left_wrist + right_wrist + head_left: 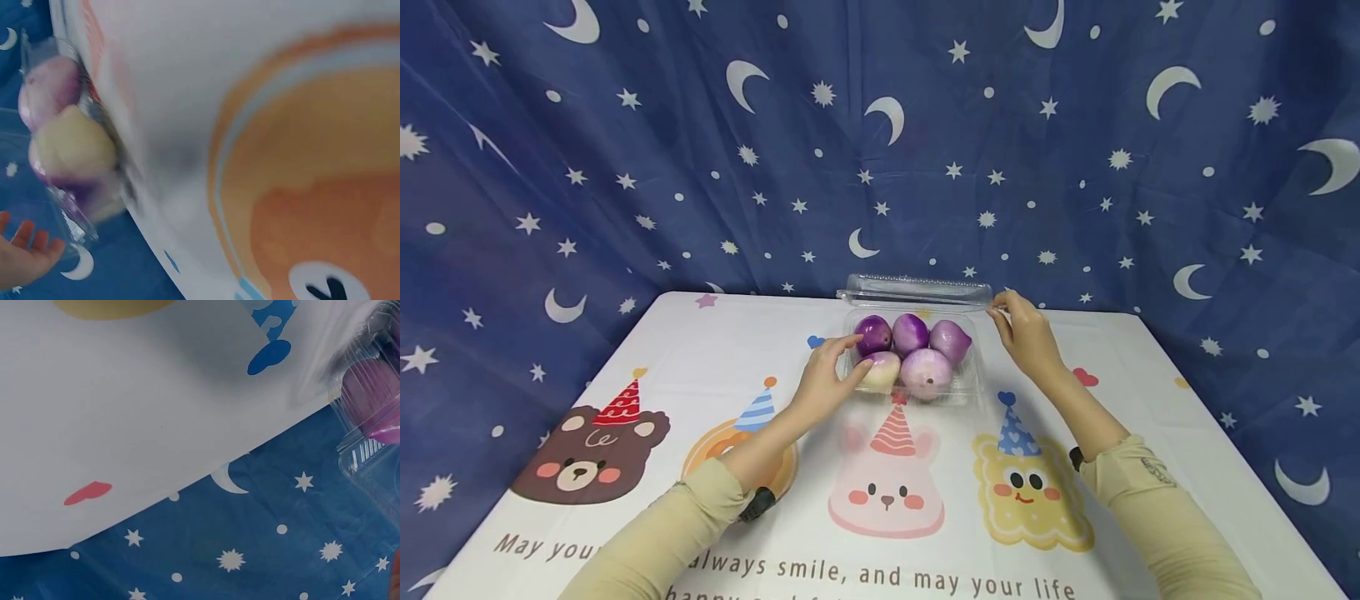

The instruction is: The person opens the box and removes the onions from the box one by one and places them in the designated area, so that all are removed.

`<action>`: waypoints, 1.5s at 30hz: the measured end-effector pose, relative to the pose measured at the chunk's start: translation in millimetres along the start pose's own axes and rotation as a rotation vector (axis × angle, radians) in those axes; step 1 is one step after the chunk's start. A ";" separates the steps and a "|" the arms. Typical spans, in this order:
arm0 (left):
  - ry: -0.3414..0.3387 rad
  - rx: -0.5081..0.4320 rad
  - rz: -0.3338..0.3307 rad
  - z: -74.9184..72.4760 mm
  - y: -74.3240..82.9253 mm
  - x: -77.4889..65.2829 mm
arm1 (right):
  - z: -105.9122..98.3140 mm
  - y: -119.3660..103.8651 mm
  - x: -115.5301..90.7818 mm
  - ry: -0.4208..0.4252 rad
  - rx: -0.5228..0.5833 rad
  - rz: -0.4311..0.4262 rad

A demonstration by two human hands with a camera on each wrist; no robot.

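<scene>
A clear plastic clamshell box [967, 379] stands toward the back of the table with its hinged lid [917, 292] raised at the far side. Inside sit several purple onions, among them a dark purple onion [873, 333] at back left and a pale onion [882, 372] at front left. My left hand [826, 383] is at the box's left side, thumb and forefinger apart, fingertips overlapping the left wall; the left wrist view shows its fingers [39, 242] loosely extended. At the lid's right corner, my right hand [1028, 337] pinches the edge between thumb and fingertips.
A white tablecloth [760, 325] printed with cartoon animals and lettering covers the table. Right behind its far edge hangs a blue curtain [820, 217] with moons and stars. Black wrist straps show at both cuffs.
</scene>
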State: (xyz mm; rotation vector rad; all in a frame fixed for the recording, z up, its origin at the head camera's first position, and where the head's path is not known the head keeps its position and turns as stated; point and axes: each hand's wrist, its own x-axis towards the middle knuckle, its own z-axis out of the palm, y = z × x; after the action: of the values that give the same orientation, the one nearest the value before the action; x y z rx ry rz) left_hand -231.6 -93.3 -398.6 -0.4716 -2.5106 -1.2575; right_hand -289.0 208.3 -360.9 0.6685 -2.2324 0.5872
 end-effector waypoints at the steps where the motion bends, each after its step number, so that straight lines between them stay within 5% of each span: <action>1: -0.012 0.035 -0.011 -0.3 -2.5 1.5 | 0.2 -0.2 0.4 0.001 0.000 0.004; 7: -0.115 0.200 -0.031 0.0 -16.0 10.6 | 2.2 -3.1 4.0 -0.002 0.044 0.061; 15: -0.251 0.384 -0.058 5.6 -29.1 27.5 | 7.0 -6.6 14.0 0.041 0.182 0.263; 23: -0.348 0.382 -0.136 12.8 -39.9 30.8 | 13.3 -9.5 27.4 0.014 0.298 0.426; 30: -0.411 0.358 -0.158 13.5 -41.9 30.5 | 26.3 4.9 28.5 0.049 0.345 0.487; 45: -0.435 0.307 -0.197 15.7 -39.8 31.2 | 58.8 26.1 16.2 -0.232 0.438 0.647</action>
State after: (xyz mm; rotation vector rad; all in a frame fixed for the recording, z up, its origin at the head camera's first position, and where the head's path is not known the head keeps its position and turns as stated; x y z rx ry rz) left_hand -278.1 -98.1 -423.5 -0.4728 -3.1156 -0.8734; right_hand -344.6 189.3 -391.7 0.2001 -2.5599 1.4074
